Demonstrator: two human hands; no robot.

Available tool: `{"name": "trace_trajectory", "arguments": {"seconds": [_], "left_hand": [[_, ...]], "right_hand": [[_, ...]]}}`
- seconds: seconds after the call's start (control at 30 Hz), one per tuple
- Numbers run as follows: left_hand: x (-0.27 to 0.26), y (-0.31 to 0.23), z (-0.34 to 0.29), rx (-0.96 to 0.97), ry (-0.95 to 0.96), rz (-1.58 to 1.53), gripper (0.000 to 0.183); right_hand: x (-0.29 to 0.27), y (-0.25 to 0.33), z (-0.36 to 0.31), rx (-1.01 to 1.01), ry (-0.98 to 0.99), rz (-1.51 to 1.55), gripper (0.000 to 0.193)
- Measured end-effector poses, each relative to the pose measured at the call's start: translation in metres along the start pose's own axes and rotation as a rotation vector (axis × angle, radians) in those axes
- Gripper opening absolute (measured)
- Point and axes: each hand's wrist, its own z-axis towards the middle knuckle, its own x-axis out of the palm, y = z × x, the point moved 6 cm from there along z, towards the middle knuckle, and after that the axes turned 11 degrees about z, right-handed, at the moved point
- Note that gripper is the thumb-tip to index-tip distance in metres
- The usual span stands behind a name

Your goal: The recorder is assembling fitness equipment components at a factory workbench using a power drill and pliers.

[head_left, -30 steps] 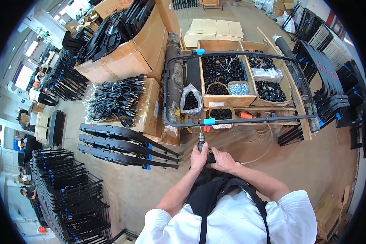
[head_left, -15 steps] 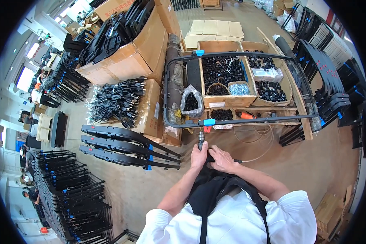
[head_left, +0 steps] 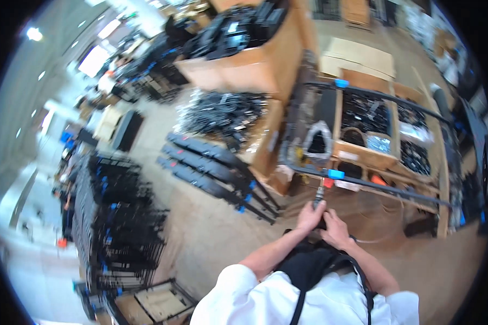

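Observation:
A power screwdriver [head_left: 320, 195] points away from me, its tip at the near bar of a black tubular frame [head_left: 396, 193]. Around the tool's front my left hand [head_left: 310, 216] is closed. My right hand [head_left: 336, 232] wraps its back end, just behind the left. Blue tape [head_left: 336, 174] marks the near bar beside the tip; another blue piece [head_left: 341, 83] is on the far bar. The frame rests across a wooden bench with open boxes of small parts. Motion blur hides whether the tip sits in a screw.
Beyond the near bar are a box of black parts [head_left: 339, 146], a plastic bag [head_left: 317, 142] and a tub of silvery screws [head_left: 378, 143]. To the left lie black curved legs [head_left: 200, 168], bundled cables [head_left: 222, 111] and stacked frames [head_left: 119, 216]. A thin hose [head_left: 385, 238] trails right.
My view has turned, so bench, frame and hands appear farther right and tilted. Both hands still grip the screwdriver, its tip still at the near bar by the blue tape.

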Motion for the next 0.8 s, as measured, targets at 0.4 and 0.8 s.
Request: {"name": "trace_trajectory", "arguments": {"seconds": [0.4, 0.8], "left_hand": [[-0.010, -0.009, -0.026, -0.045, 0.044, -0.094, 0.057], [0.020, -0.037, -0.034, -0.008, 0.158, -0.163, 0.044]], "right_hand": [[0.006, -0.005, -0.013, 0.017, 0.012, -0.072, 0.055], [-0.012, -0.035, -0.037, 0.119, -0.091, -0.082, 0.074]]}}
